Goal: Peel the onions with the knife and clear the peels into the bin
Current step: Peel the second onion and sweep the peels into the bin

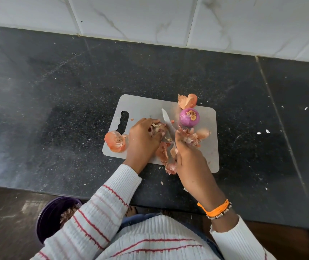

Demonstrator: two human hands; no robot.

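The left hand grips a partly skinned onion on the steel cutting board, while the right hand curls round the knife, blade pointing far. One peeled red onion sits just right. Loose peels litter the board and black tabletop; the purple bin, near left, awaits them.

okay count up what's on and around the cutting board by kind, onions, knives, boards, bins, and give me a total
Onions: 2, a peeled purple onion and a half-peeled onion held by the left hand
Knives: 1, the knife in the right hand
Cutting boards: 1, the board
Bins: 1, the purple bin
Total: 5
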